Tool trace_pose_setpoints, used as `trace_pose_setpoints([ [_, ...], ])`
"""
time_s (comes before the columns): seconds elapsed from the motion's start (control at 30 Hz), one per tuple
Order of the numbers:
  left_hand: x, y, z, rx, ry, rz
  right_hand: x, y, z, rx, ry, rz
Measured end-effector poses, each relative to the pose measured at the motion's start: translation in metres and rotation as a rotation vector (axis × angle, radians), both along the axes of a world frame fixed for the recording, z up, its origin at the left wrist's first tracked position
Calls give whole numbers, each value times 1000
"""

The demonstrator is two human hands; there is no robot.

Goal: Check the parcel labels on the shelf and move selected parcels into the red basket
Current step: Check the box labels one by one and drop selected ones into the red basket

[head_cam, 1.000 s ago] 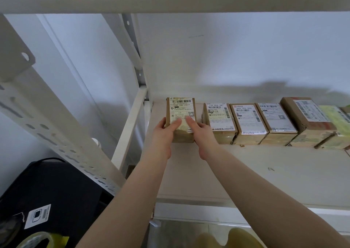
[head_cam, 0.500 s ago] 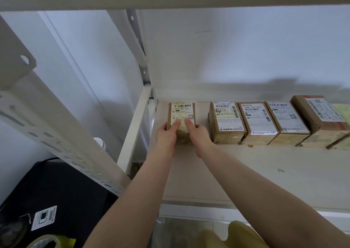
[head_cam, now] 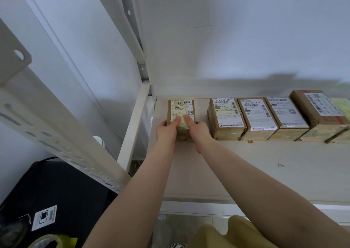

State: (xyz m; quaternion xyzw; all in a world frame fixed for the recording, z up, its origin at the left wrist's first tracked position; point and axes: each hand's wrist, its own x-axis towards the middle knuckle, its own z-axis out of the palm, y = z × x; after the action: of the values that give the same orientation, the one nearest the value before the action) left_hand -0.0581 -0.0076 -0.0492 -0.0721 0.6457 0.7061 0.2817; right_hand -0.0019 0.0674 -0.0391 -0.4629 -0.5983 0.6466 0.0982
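A small brown parcel [head_cam: 180, 108] with a white barcode label sits at the left end of the cream shelf [head_cam: 265, 172]. My left hand [head_cam: 167, 130] grips its left side and my right hand [head_cam: 198, 131] grips its right side, both thumbs on the label. To the right, apart from it by a gap, stands a row of several labelled brown parcels, starting with one marked 133 806 0A7 [head_cam: 226, 118] and another marked 866 303 666 [head_cam: 257, 116]. No red basket is in view.
A white shelf upright [head_cam: 133, 132] stands just left of the held parcel, and a perforated white beam [head_cam: 56, 132] crosses the left foreground. The shelf above spans the top edge. Below left lie a black case [head_cam: 56, 196] and yellow tape roll [head_cam: 47, 242].
The held parcel has slid left and back toward the shelf corner, opening a gap to the row on its right. Both hands stayed on it.
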Motion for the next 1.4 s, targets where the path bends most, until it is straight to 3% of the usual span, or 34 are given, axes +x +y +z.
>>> trace_pose_setpoints([
  [0.3,0,2,1,-188,50,-33,4,-1,9,-16,-44,18],
  [0.63,-11,3,-15,-132,43,-38,9,-1,22,-44,-21,6],
  [0.9,8,-4,17,-133,92,-13,19,-6,36,-93,-6,-25],
  [1.27,41,8,60,-88,505,53,50,3,57,-192,72,-229],
  [1.4,72,29,67,-13,507,-40,69,13,49,-249,132,-326],
])
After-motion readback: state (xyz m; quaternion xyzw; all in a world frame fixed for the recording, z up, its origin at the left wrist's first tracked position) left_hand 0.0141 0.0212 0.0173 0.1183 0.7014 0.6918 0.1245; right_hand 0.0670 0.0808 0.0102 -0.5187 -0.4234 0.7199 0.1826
